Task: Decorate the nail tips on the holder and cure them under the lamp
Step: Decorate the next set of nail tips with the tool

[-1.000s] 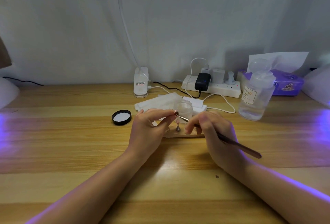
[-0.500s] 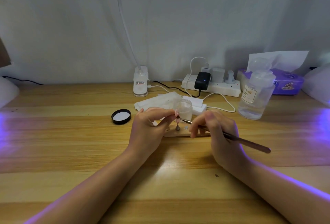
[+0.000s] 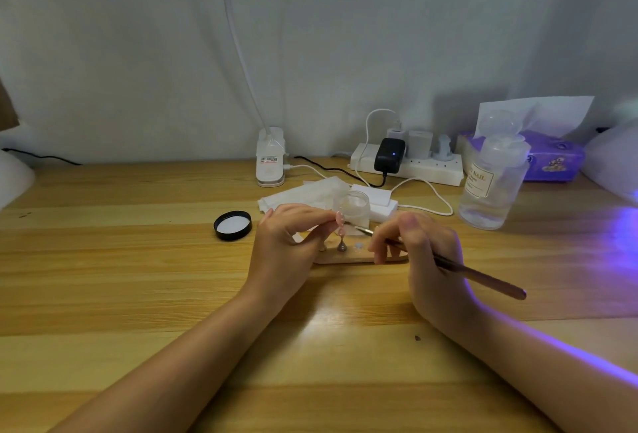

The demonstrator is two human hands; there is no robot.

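My left hand (image 3: 286, 246) pinches a pink nail tip (image 3: 339, 218) between thumb and forefinger, holding it up just above the wooden holder (image 3: 359, 256). My right hand (image 3: 424, 253) grips a thin brush (image 3: 483, 277) like a pen, its point close beside the tip. The holder lies on the table (image 3: 138, 277) between both hands, beneath my fingers.

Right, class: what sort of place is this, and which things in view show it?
Probably a home nail-art desk, not a salon: a wooden table against a draped sheet, a pump bottle labelled NAIL, a pink nail tip on a stand, and a crowded power strip.
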